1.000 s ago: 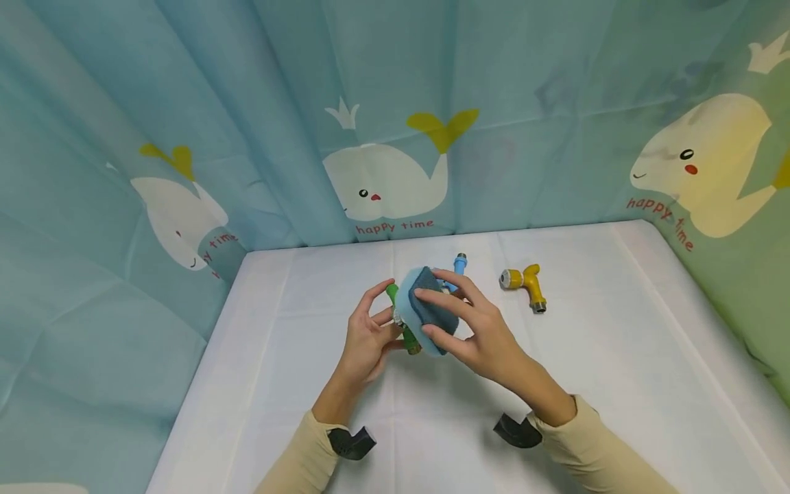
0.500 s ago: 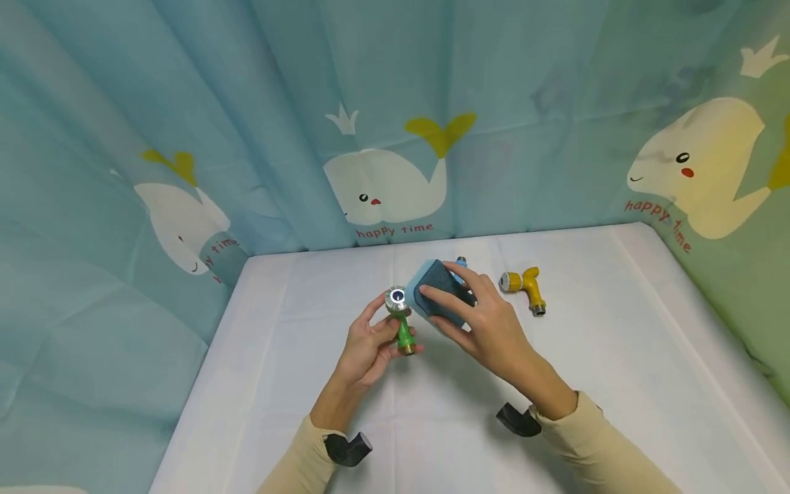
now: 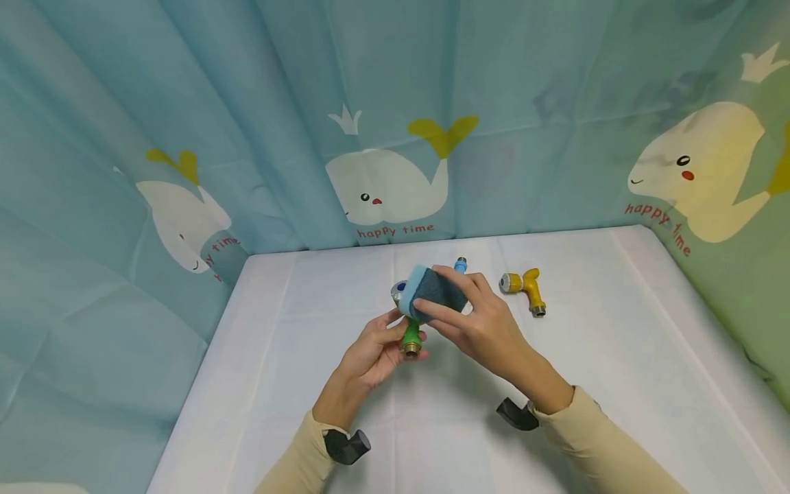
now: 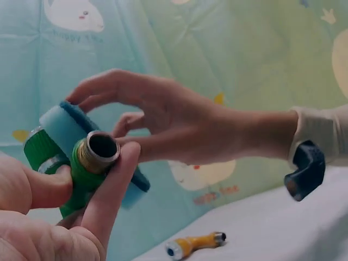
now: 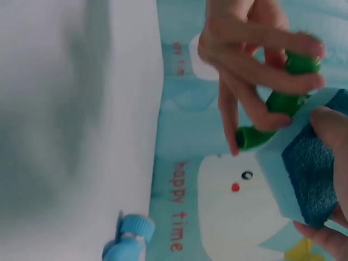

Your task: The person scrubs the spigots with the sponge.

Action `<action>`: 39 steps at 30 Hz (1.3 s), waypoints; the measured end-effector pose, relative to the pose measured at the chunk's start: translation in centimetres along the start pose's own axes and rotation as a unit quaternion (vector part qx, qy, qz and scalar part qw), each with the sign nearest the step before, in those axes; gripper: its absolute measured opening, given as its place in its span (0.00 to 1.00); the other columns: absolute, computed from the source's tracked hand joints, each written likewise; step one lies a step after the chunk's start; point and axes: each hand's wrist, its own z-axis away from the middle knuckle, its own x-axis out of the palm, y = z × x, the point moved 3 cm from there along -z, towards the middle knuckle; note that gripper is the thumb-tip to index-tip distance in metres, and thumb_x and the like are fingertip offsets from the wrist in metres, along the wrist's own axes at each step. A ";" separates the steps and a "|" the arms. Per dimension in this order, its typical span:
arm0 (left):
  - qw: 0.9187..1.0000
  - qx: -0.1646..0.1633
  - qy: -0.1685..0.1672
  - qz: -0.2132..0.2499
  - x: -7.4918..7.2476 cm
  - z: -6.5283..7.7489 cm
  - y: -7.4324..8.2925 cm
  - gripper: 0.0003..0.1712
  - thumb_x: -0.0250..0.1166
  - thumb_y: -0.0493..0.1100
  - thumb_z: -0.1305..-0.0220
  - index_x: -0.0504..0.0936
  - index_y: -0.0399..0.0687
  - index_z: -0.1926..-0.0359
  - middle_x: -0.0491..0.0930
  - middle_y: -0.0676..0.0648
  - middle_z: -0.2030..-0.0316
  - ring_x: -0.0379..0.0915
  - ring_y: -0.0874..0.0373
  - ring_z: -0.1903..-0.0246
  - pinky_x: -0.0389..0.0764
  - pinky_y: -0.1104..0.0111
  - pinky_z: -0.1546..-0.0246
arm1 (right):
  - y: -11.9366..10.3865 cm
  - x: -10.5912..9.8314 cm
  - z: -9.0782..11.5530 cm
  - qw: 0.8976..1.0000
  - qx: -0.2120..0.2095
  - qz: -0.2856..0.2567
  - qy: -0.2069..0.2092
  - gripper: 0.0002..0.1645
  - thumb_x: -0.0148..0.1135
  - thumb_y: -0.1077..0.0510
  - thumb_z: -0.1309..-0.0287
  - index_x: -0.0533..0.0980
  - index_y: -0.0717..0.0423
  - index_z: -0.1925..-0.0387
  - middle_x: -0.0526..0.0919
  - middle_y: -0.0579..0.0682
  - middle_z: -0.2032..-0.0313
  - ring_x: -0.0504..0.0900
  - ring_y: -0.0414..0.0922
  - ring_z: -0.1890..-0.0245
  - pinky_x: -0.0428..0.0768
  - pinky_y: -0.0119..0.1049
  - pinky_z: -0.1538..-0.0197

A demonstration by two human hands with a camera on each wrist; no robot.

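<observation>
A green faucet [image 3: 411, 335] with a brass threaded end is gripped by my left hand [image 3: 374, 352] above the table. My right hand [image 3: 481, 322] pinches a two-layer blue sponge [image 3: 441, 291], its dark scouring side facing me. The sponge's light side lies against the faucet and hides part of its body. In the left wrist view, the threaded opening of the faucet [image 4: 92, 155] points toward the camera, with the sponge [image 4: 62, 128] behind it. The right wrist view shows the left fingers curled round the green faucet [image 5: 283, 103] beside the sponge [image 5: 310, 168].
A yellow faucet [image 3: 529, 289] lies on the white table [image 3: 296, 357] to the right. Behind the right hand is a blue faucet [image 3: 460, 265], mostly hidden. A blue curtain [image 3: 278, 137] with whale prints rises along the table's back edge.
The sponge first covered the green faucet, drew off to the right so its round handle face showed, and is now back over it. The left hand has tilted the faucet slightly.
</observation>
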 end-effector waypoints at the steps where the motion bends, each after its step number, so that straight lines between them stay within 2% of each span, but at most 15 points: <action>1: 1.000 -0.001 -0.006 0.001 0.0 -0.1 0.0 0.30 0.45 0.33 0.18 0.47 0.32 0.23 0.76 0.42 0.49 0.82 0.56 0.60 0.89 0.59 0.61 | 0.3 0.0 0.0 1.000 0.002 0.006 -0.003 0.31 0.78 0.56 0.43 0.80 0.36 0.38 0.70 0.61 0.31 0.73 0.58 0.55 0.85 0.49 0.64; 4: 1.000 0.003 -0.005 -0.005 -0.2 -0.2 0.0 0.31 0.46 0.33 0.19 0.47 0.34 0.22 0.75 0.42 0.46 0.82 0.55 0.60 0.89 0.58 0.62 | 1.2 0.0 0.2 1.000 0.027 0.002 0.010 0.27 0.75 0.52 0.38 0.80 0.39 0.38 0.70 0.61 0.32 0.75 0.59 0.54 0.86 0.52 0.63; 7: 0.998 0.043 0.014 -0.048 -0.5 -0.5 0.2 0.33 0.50 0.30 0.21 0.52 0.38 0.21 0.78 0.39 0.45 0.85 0.52 0.61 0.89 0.54 0.64 | 1.6 -0.3 0.2 0.995 0.059 -0.061 0.045 0.23 0.66 0.45 0.31 0.80 0.45 0.38 0.71 0.63 0.33 0.79 0.58 0.55 0.85 0.52 0.61; 10: 0.984 0.105 0.046 -0.138 -0.7 -0.9 0.6 0.37 0.59 0.27 0.27 0.58 0.43 0.22 0.81 0.33 0.44 0.88 0.47 0.64 0.88 0.49 0.66 | 1.4 -0.7 -0.2 0.987 0.076 -0.134 0.045 0.26 0.63 0.41 0.30 0.80 0.48 0.37 0.72 0.61 0.33 0.81 0.54 0.55 0.85 0.45 0.64; 12: 0.963 0.146 0.083 -0.212 -0.9 -1.0 0.9 0.40 0.65 0.27 0.32 0.63 0.48 0.23 0.83 0.33 0.45 0.89 0.46 0.66 0.88 0.50 0.69 | 1.3 -0.8 -0.4 0.986 0.086 -0.139 0.019 0.26 0.67 0.44 0.33 0.80 0.47 0.37 0.73 0.60 0.34 0.81 0.53 0.54 0.84 0.43 0.65; 14: 0.936 0.180 0.117 -0.281 -1.1 -0.9 1.3 0.41 0.68 0.27 0.35 0.67 0.52 0.24 0.83 0.33 0.45 0.89 0.45 0.67 0.88 0.53 0.71 | 1.4 -1.0 -0.5 0.988 0.097 -0.117 -0.015 0.26 0.72 0.49 0.37 0.81 0.45 0.38 0.74 0.59 0.34 0.81 0.53 0.52 0.83 0.42 0.66; 15: 0.921 0.194 0.133 -0.312 -1.2 -0.9 1.4 0.42 0.70 0.27 0.37 0.69 0.54 0.25 0.84 0.34 0.46 0.89 0.45 0.67 0.89 0.55 0.71 | 1.6 -1.0 -0.6 0.989 0.104 -0.103 -0.029 0.27 0.73 0.51 0.39 0.81 0.44 0.38 0.74 0.59 0.35 0.81 0.54 0.51 0.83 0.43 0.65; 17: 0.883 0.228 0.158 -0.380 -1.3 -0.8 1.6 0.42 0.73 0.29 0.39 0.72 0.57 0.27 0.85 0.37 0.47 0.89 0.46 0.67 0.89 0.60 0.72 | 1.7 -1.1 -0.6 0.989 0.115 -0.082 -0.049 0.29 0.76 0.53 0.44 0.81 0.43 0.39 0.75 0.59 0.35 0.81 0.56 0.48 0.84 0.46 0.63; 22: 0.794 0.314 0.156 -0.498 -1.2 -0.7 1.7 0.41 0.77 0.32 0.42 0.75 0.58 0.29 0.87 0.40 0.52 0.89 0.52 0.68 0.89 0.62 0.70 | 1.3 -0.8 -1.0 0.987 0.104 -0.033 -0.114 0.29 0.75 0.47 0.41 0.81 0.39 0.38 0.76 0.59 0.37 0.81 0.57 0.48 0.85 0.48 0.63; 26: 0.743 0.364 0.142 -0.544 -1.3 -0.7 1.4 0.40 0.78 0.31 0.45 0.77 0.51 0.31 0.89 0.40 0.56 0.88 0.53 0.71 0.88 0.61 0.73 | 1.4 -0.2 -0.8 0.983 0.126 0.027 -0.131 0.28 0.76 0.46 0.42 0.82 0.38 0.39 0.77 0.60 0.38 0.82 0.57 0.54 0.83 0.47 0.70; 28: 0.724 0.382 0.135 -0.558 -1.4 -0.7 1.4 0.39 0.78 0.31 0.45 0.78 0.48 0.32 0.89 0.40 0.57 0.88 0.53 0.72 0.87 0.64 0.74 | 1.3 0.0 -0.6 0.982 0.137 0.025 -0.125 0.28 0.76 0.46 0.42 0.82 0.39 0.39 0.77 0.61 0.39 0.82 0.57 0.55 0.83 0.46 0.72; 31: 0.707 0.406 0.125 -0.566 -1.3 -0.7 1.4 0.39 0.78 0.30 0.46 0.78 0.47 0.32 0.88 0.40 0.57 0.88 0.52 0.72 0.86 0.69 0.76 | 1.1 0.4 -0.4 0.982 0.146 0.007 -0.123 0.28 0.73 0.44 0.40 0.82 0.39 0.38 0.76 0.63 0.38 0.82 0.59 0.53 0.84 0.47 0.71; 34: 0.692 0.426 0.118 -0.571 -1.1 -0.7 1.6 0.38 0.79 0.30 0.46 0.79 0.46 0.33 0.88 0.39 0.57 0.88 0.51 0.71 0.86 0.69 0.75 | 1.3 0.6 -0.2 0.979 0.163 0.017 -0.120 0.27 0.73 0.45 0.39 0.81 0.40 0.38 0.76 0.63 0.38 0.82 0.60 0.51 0.84 0.48 0.72; 37: 0.674 0.445 0.114 -0.578 -1.0 -0.6 1.6 0.37 0.79 0.29 0.47 0.80 0.43 0.35 0.88 0.37 0.57 0.89 0.50 0.70 0.87 0.68 0.74 | 1.4 0.6 -0.1 0.978 0.181 0.016 -0.106 0.28 0.74 0.47 0.40 0.82 0.41 0.38 0.76 0.64 0.39 0.84 0.58 0.57 0.84 0.47 0.73; 39: 0.669 0.451 0.109 -0.580 -1.0 -0.6 1.6 0.36 0.78 0.28 0.47 0.80 0.41 0.36 0.88 0.37 0.56 0.89 0.49 0.67 0.87 0.65 0.73 | 1.2 0.7 -0.1 0.978 0.179 0.005 -0.103 0.28 0.73 0.46 0.39 0.82 0.42 0.38 0.76 0.65 0.39 0.84 0.57 0.61 0.83 0.45 0.74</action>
